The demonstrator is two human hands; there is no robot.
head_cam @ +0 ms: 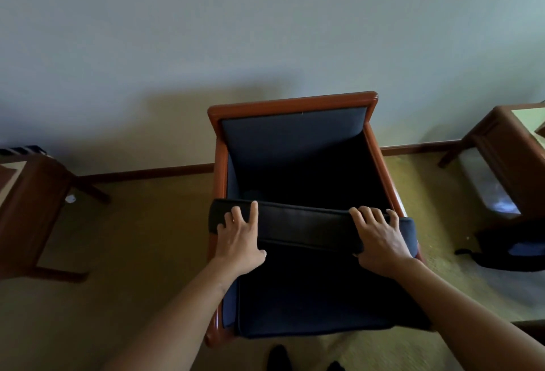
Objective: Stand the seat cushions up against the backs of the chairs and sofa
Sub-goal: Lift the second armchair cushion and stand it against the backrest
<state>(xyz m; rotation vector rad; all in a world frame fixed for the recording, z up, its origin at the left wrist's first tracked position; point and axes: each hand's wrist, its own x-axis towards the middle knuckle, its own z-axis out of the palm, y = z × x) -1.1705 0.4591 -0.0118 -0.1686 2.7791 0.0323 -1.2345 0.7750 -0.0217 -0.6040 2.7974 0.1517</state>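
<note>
A wooden-framed armchair with dark blue upholstery stands against the wall straight ahead. Its dark blue seat cushion is tilted up out of the seat, its raised edge toward me and away from the chair's back pad. My left hand grips the raised top edge near its left end, fingers over the top. My right hand grips the same edge near its right end. The seat well behind the cushion is dark.
A wooden side table stands to the left and another wooden table to the right. A dark bag lies on the carpet at the right. My shoes show at the bottom edge.
</note>
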